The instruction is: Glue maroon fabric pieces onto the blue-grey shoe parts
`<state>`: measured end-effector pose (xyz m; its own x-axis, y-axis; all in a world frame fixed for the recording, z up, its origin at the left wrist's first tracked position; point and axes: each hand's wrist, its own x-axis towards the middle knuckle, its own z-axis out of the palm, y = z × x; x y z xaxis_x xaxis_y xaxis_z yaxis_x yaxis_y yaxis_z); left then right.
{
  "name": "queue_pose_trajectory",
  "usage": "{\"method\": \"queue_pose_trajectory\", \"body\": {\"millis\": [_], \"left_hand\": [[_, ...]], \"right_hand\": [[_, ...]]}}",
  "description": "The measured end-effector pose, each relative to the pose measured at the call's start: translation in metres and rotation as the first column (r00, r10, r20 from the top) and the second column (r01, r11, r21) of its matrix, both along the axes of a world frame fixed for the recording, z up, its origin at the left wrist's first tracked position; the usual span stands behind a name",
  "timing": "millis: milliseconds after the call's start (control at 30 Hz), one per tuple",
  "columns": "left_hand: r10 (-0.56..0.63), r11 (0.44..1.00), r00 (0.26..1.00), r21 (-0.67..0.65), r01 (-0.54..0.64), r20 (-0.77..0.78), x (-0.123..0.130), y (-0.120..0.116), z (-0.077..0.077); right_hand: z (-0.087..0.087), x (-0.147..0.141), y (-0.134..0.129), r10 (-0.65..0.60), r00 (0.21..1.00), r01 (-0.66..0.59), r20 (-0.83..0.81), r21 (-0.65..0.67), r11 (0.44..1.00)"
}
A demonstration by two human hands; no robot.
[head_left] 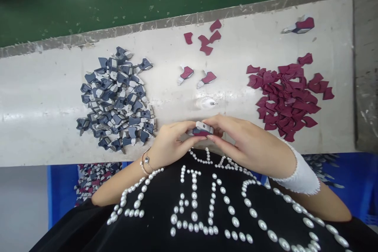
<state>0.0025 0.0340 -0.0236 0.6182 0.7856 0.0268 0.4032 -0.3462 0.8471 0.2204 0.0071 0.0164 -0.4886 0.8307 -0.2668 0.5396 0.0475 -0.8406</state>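
Observation:
Both hands meet at the near edge of the white table, pinching one small grey, navy and maroon plastic part (203,127) between them. My left hand (171,141) grips its left end with thumb and fingers. At the other end, the thumb and fingers of my right hand (240,139) close on it. Just beyond stands a small white bottle with a thin tip (206,103). Two similar parts with maroon faces, a left one (186,73) and a right one (208,78), lie farther up the table.
A heap of navy-and-grey parts (118,98) lies on the left of the table (38,106), and a pile of maroon pieces (288,98) on the right. Several loose maroon pieces (206,39) and another part (301,26) lie far back. Blue bins (60,189) sit below the near edge.

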Motion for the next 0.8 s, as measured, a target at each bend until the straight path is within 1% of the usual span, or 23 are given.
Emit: {"method": "queue_pose_trajectory", "body": {"millis": [67, 167, 233, 300, 367, 433, 533, 633, 733, 800], "left_hand": [[-0.002, 0.998, 1.000, -0.055, 0.002, -0.008, -0.001, 0.001, 0.001], [0.038, 0.983, 0.999, -0.182, -0.036, 0.007, -0.002, 0.000, 0.001], [0.070, 0.950, 0.997, -0.309, -0.052, 0.045, -0.001, 0.000, 0.002], [0.096, 0.900, 0.991, -0.433, -0.045, 0.097, -0.001, 0.000, 0.003], [0.110, 0.863, 0.987, -0.503, -0.034, 0.121, 0.000, 0.000, 0.005], [0.090, 0.868, 0.990, -0.495, -0.026, 0.106, -0.001, 0.002, 0.006], [0.019, 0.914, 0.999, -0.406, 0.000, 0.043, -0.003, 0.004, 0.005], [-0.010, 0.948, 1.000, -0.319, 0.005, -0.014, -0.005, 0.004, 0.004], [-0.016, 0.963, 0.999, -0.269, 0.005, -0.037, -0.005, 0.003, 0.003], [-0.032, 0.960, 0.999, -0.279, 0.025, -0.022, -0.004, 0.002, 0.005]], "right_hand": [[-0.002, -0.001, 0.001, 0.017, 1.000, -0.017, 0.006, 0.026, 1.000], [-0.003, 0.000, 0.003, 0.043, 0.999, -0.042, -0.019, 0.052, 0.998], [-0.003, 0.002, 0.005, 0.066, 0.997, -0.063, -0.050, 0.060, 0.996], [-0.003, 0.003, 0.007, 0.077, 0.995, -0.073, -0.059, 0.066, 0.995], [-0.002, 0.002, 0.007, 0.075, 0.996, -0.072, -0.039, 0.073, 0.995], [-0.002, 0.000, 0.007, 0.060, 0.998, -0.059, -0.007, 0.083, 0.995], [-0.003, -0.006, 0.004, 0.027, 0.998, -0.032, 0.053, 0.095, 0.995], [-0.003, -0.009, 0.000, 0.002, 0.992, -0.014, 0.129, 0.096, 0.995], [0.000, -0.007, -0.002, 0.015, 0.993, -0.024, 0.115, 0.077, 0.997], [0.002, -0.006, -0.002, 0.025, 0.996, -0.031, 0.085, 0.077, 0.997]]}}
